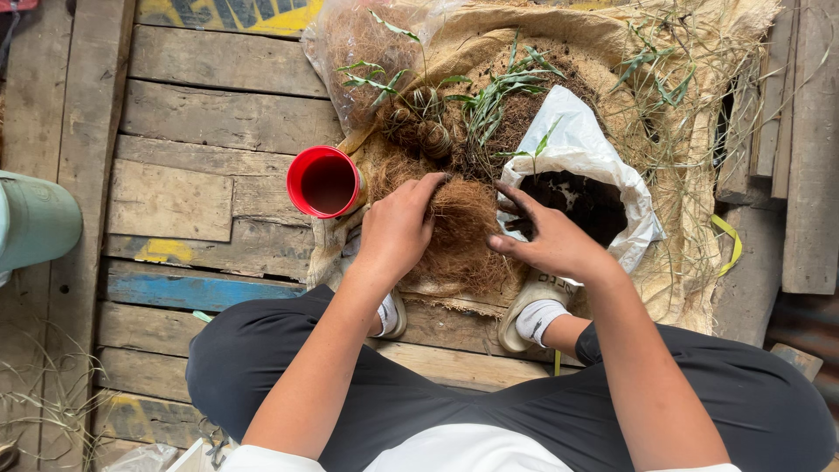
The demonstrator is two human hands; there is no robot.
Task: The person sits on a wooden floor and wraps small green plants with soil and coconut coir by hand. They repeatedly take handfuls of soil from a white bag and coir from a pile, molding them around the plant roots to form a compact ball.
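The clump of brown coconut fibre (461, 234) sits on the burlap sacking (682, 262) just ahead of my feet, between my two hands. My left hand (398, 229) cups its left side, fingers curled over the top and pressing into the fibre. My right hand (546, 240) rests at its right edge, fingers spread and half open, tips touching the fibre, clenching nothing. Behind that hand lies a white bag of dark soil (584, 188). A red cup (324, 182) stands just left of the clump on the wooden planks (201, 114).
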